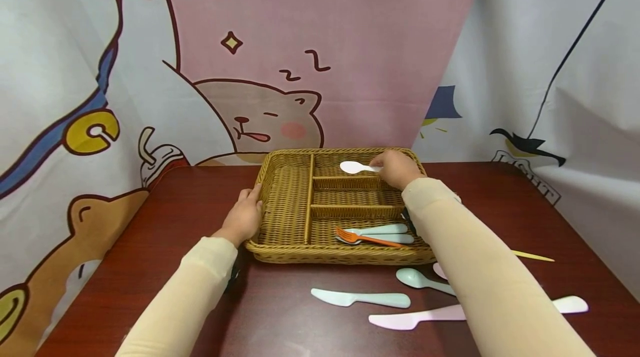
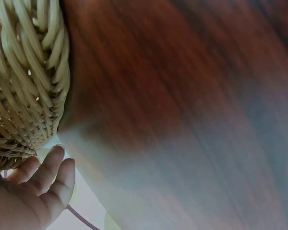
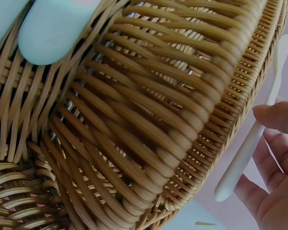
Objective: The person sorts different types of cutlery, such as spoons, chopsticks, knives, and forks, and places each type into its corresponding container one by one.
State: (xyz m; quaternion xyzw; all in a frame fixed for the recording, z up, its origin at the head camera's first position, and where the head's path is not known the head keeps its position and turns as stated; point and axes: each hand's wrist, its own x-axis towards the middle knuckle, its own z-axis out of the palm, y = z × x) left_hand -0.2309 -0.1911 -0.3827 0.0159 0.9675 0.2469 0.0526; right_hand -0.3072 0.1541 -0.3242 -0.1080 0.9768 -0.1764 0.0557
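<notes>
A brown wicker basket (image 1: pixel 345 257) with dividers stands on the table. My left hand (image 1: pixel 242 217) rests against its left rim; in the left wrist view its fingers (image 2: pixel 50 167) extend beside the outer wall. Between thumb and fingers, my right hand (image 1: pixel 400 169) pinches a white spoon (image 1: pixel 351 167) by the handle, bowl pointing left, over the back right compartment. The right wrist view shows the spoon's handle (image 3: pixel 240 160) just past the wicker rim. An orange fork (image 1: pixel 370 237) lies across pale blue utensils (image 1: pixel 395 229) in the front right compartment.
In front of the basket lie a pale green knife (image 1: pixel 360 297), a pale green spoon (image 1: pixel 412 278) and a pink knife (image 1: pixel 400 321). My right sleeve partly covers the pink knife. Right of it show a white handle (image 1: pixel 572 305) and a yellow handle (image 1: pixel 532 256). Behind hangs a printed curtain (image 1: pixel 375 57).
</notes>
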